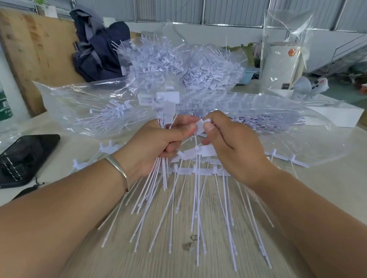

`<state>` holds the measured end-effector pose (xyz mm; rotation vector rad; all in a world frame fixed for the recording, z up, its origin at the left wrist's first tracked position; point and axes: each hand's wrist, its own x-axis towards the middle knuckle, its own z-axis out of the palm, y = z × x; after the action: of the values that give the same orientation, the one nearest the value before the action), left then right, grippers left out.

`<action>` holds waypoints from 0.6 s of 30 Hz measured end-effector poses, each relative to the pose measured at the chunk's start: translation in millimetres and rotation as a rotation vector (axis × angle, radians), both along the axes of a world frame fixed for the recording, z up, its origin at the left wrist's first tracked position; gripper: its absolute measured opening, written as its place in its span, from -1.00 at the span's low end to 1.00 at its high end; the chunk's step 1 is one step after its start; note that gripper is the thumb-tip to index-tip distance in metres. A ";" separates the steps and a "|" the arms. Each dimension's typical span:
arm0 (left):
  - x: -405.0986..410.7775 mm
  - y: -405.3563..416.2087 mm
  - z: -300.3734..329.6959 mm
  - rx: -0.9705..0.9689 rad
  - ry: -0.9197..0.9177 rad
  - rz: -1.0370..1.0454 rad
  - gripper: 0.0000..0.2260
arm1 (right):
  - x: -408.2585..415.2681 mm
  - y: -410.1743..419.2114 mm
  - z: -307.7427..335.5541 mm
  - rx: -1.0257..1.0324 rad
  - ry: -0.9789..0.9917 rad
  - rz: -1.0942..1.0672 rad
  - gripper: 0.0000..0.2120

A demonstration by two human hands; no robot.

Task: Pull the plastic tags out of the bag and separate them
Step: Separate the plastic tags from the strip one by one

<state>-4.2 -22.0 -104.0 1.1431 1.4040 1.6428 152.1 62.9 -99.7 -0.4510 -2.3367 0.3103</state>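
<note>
— White plastic tags with long thin tails [154,195] are bunched in the left hand [154,144], its fingers curled round the stems just under the flat heads. Is that the right hold?

— I'd say so. Gripping close under the heads should keep the bunch from sliding while one is worked loose.

— And the right hand [228,144]?

— Its thumb and forefinger pinch one small white rectangular tag head [199,127], right beside the left thumb. With the two grips that close, a short twist ought to snap it free without bending the tail.

— Where are the others?

— Connected white strips of tags [197,170] lie on the pale wood-grain table [161,274] under both hands, tails fanned toward the person. More sit inside the crumpled clear plastic bag [78,103] just behind the hands, with a further heap beyond.

— Anything to watch?

— The black phone [15,162] lies near the left forearm; loose tails could sweep onto it. I'd lay separated tags apart from the joined strips
</note>
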 end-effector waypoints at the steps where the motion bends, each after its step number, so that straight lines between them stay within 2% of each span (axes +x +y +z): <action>1: 1.1 -0.7 0.0 -0.008 0.011 0.022 -0.91 | 0.1 -0.3 -0.1 0.028 -0.023 -0.010 -0.71; 4: 4.9 -0.6 0.6 -0.044 0.041 0.082 -0.92 | -0.6 0.5 -1.9 0.017 -0.045 -0.012 -0.74; 9: 6.0 -0.6 6.4 -0.075 0.046 0.135 -0.89 | -3.9 -0.2 -1.9 -0.382 0.098 0.184 -0.73; 12: 4.1 0.5 7.7 -0.110 0.049 0.131 -0.92 | -4.1 2.9 -3.2 -0.446 0.145 0.174 -0.67; 15: 2.9 1.3 6.1 -0.141 0.063 0.112 -0.81 | -2.7 8.5 -1.7 -0.492 0.230 0.129 -0.58; 18: 4.3 -0.1 7.3 -0.147 0.074 0.057 -0.89 | -3.2 11.3 -2.1 -0.543 0.245 0.123 -0.57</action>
<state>0.0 -22.1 -96.7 1.0986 1.5901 1.5216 148.9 74.1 -101.9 -0.4919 -2.0241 1.0130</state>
